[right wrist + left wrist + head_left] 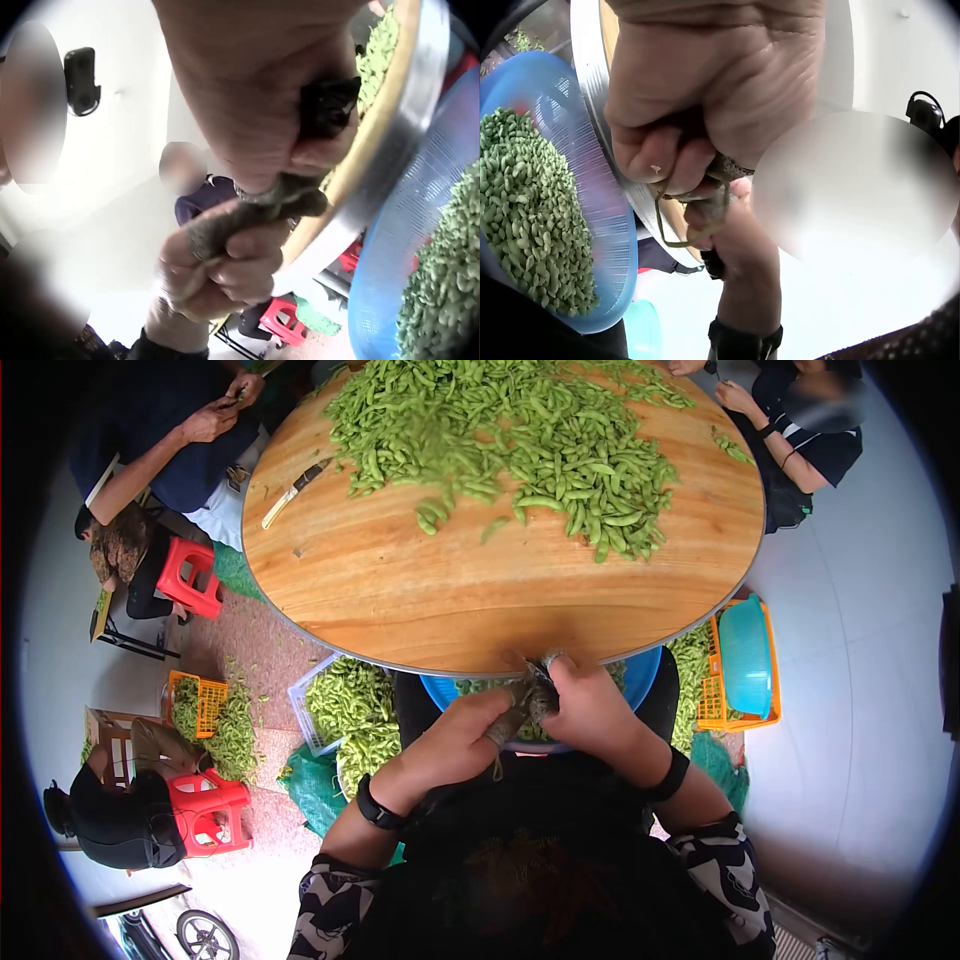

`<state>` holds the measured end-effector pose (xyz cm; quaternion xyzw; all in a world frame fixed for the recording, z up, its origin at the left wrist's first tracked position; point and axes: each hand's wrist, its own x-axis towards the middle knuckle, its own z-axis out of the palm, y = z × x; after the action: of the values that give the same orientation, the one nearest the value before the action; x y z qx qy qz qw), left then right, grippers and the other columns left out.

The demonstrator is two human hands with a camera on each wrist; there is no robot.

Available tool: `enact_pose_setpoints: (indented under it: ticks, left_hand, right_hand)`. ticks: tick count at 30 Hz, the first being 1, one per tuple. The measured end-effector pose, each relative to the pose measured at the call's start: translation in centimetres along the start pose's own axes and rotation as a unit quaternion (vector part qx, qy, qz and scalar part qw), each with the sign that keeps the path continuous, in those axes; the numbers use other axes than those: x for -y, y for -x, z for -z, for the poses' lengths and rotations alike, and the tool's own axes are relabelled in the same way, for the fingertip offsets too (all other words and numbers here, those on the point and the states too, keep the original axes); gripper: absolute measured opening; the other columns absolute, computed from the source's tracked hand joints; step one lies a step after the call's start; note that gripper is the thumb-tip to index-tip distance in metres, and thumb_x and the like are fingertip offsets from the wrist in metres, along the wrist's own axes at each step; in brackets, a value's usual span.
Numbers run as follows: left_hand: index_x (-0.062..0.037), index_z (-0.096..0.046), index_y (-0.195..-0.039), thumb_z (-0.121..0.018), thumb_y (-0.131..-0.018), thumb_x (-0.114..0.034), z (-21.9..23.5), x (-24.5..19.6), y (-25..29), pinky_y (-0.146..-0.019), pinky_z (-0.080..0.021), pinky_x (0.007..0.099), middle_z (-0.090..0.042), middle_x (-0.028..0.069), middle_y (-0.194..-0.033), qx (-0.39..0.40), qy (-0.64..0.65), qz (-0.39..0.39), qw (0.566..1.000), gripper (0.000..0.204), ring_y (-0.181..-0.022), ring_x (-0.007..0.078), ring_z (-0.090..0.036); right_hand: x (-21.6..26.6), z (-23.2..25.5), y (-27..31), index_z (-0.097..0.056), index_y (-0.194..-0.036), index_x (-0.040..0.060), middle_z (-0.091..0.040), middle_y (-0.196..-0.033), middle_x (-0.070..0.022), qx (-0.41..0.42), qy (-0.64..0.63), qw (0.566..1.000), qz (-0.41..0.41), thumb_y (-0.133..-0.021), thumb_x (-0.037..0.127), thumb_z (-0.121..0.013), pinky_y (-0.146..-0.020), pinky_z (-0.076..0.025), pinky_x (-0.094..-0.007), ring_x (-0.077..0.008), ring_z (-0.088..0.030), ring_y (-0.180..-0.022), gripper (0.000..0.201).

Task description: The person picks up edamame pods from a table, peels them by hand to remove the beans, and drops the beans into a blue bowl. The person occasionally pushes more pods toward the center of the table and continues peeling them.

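Note:
My two hands meet at the near edge of the round wooden table [480, 630], over a blue basket [619, 217] of shelled green beans [532, 217]. My left hand [455, 740] has its fingers curled round a grey, cloth-like piece [217, 232], from which a thin tan band [660, 221] loops down. That piece reaches across to my right hand [595, 715], whose thumb lies close against it. Curled right fingers grip a shiny black piece [326, 109], mostly hidden by the hand; I cannot tell its kind.
Green pods [490, 440] are heaped on the table's far half, with a knife [295, 492] at the left. A white crate [305, 705] of pods and an orange crate [768, 700] flank me. Several people sit around; red stools [190, 577] stand left.

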<state>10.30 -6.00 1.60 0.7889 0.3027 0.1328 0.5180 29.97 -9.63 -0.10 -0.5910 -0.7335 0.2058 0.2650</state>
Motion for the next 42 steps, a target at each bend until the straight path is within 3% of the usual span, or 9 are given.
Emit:
enact_pose_setpoints:
  ticks: [3, 5, 14, 19, 23, 25, 31, 34, 42]
  left_hand:
    - [0.002, -0.056, -0.099, -0.053, -0.085, 0.0, -0.5, 0.0, 0.6, -0.073, -0.048, 0.0388, -0.061, 0.0233, -0.089, -0.057, 0.081, 0.048, 0.994, 0.014, -0.084, 0.0385, -0.061]
    - [0.0003, -0.061, -0.093, -0.056, -0.092, -0.008, -0.5, 1.6, 0.9, -0.059, -0.045, 0.0284, -0.06, 0.0071, -0.071, -0.171, 0.025, 0.046, 0.984, 0.01, -0.064, 0.0129, -0.052]
    - [0.0009, -0.06, -0.085, -0.06, -0.083, -0.001, -0.2, 0.1, 0.3, -0.061, -0.049, 0.0345, -0.061, 0.0204, -0.076, -0.171, -0.051, -0.031, 0.983, 0.003, -0.071, 0.0355, -0.062]
    - [-0.0003, -0.061, -0.093, -0.055, -0.089, 0.0, 0.2, -0.4, 0.1, -0.063, -0.047, 0.0301, -0.061, 0.0042, -0.074, -0.079, 0.243, -0.059, 0.965, 0.007, -0.068, 0.017, -0.058]
    - [-0.0016, -0.061, -0.094, -0.052, -0.091, 0.001, 1.1, 1.6, 0.9, -0.063, -0.043, 0.0237, -0.06, 0.0003, -0.082, -0.123, 0.313, 0.016, 0.942, 0.01, -0.071, 0.0086, -0.051]
    - [-0.0022, -0.061, -0.093, -0.051, -0.09, 0.002, 2.4, 2.9, 2.2, -0.063, -0.043, 0.0228, -0.06, 0.0015, -0.083, -0.24, 0.202, -0.014, 0.949, 0.011, -0.07, 0.0079, -0.05]
    - [-0.0032, -0.065, -0.102, -0.054, -0.094, -0.006, 7.2, 7.9, 10.2, -0.053, -0.038, 0.0204, -0.056, -0.0041, -0.071, -0.468, -0.059, 0.129, 0.872, 0.014, -0.06, 0.0032, -0.046]
    - [-0.0036, -0.057, -0.119, -0.067, -0.085, -0.012, 9.1, 6.8, 11.8, -0.067, -0.051, 0.0356, -0.068, 0.015, -0.092, -0.413, -0.262, 0.351, 0.798, 0.037, -0.077, 0.0273, -0.065]
    - [0.0007, -0.064, -0.104, -0.07, -0.08, -0.012, 8.8, 6.5, 8.9, -0.088, -0.049, 0.045, -0.057, 0.0246, -0.118, -0.441, -0.424, 0.171, 0.772, 0.028, -0.103, 0.0418, -0.058]
  right_hand:
    - [-0.8, 0.2, 1.4, -0.054, -0.091, -0.0043, -0.059, -0.088, -0.0226, 0.003, -0.038, 0.999, 0.008, -0.068, 0.006, -0.065, -0.067, -0.05, -0.0459, -0.0416, -0.06, -0.078, 0.027]
    - [-0.9, 0.0, 2.1, -0.055, -0.094, -0.0031, -0.059, -0.09, -0.0224, -0.02, -0.052, 0.998, 0.019, -0.068, 0.005, -0.064, -0.068, -0.05, -0.0457, -0.042, -0.06, -0.08, 0.029]
    - [1.3, 0.1, 0.2, -0.056, -0.101, 0.0001, -0.061, -0.08, -0.0146, -0.112, -0.063, 0.989, 0.074, -0.078, 0.006, -0.064, -0.06, -0.05, -0.0367, -0.0309, -0.062, -0.069, 0.025]
    - [1.6, 1.7, 0.0, -0.056, -0.102, -0.0003, -0.048, -0.059, -0.0006, 0.139, -0.603, 0.764, -0.184, -0.094, 0.02, -0.059, -0.05, -0.043, -0.0239, -0.0058, -0.048, -0.052, 0.022]
    - [-0.5, 0.3, -0.1, -0.058, -0.102, 0.0004, -0.052, -0.062, -0.0056, 0.131, -0.57, 0.786, -0.201, -0.09, 0.017, -0.062, -0.052, -0.045, -0.0294, -0.0141, -0.053, -0.052, 0.021]
    - [-1.5, -0.2, -0.5, -0.06, -0.1, 0.0013, -0.057, -0.068, -0.013, -0.063, -0.239, 0.968, 0.045, -0.084, 0.016, -0.066, -0.058, -0.047, -0.0375, -0.0284, -0.059, -0.061, 0.023]
    - [-0.7, 3.0, -5.6, -0.06, -0.093, 0.0018, -0.06, -0.084, -0.0205, -0.002, -0.054, 0.998, 0.022, -0.078, 0.014, -0.065, -0.067, -0.047, -0.046, -0.0402, -0.059, -0.08, 0.021]
    - [-2.3, 1.7, -11.9, -0.061, -0.095, 0.0042, -0.06, -0.084, -0.0191, -0.123, 0.055, 0.989, 0.066, -0.081, 0.017, -0.065, -0.066, -0.048, -0.0445, -0.0372, -0.061, -0.078, 0.019]
    - [-2.3, 0.2, -16.9, -0.059, -0.09, 0.0025, -0.063, -0.085, -0.0192, -0.032, 0.144, 0.989, -0.009, -0.079, 0.015, -0.063, -0.069, -0.049, -0.0448, -0.0372, -0.062, -0.082, 0.018]
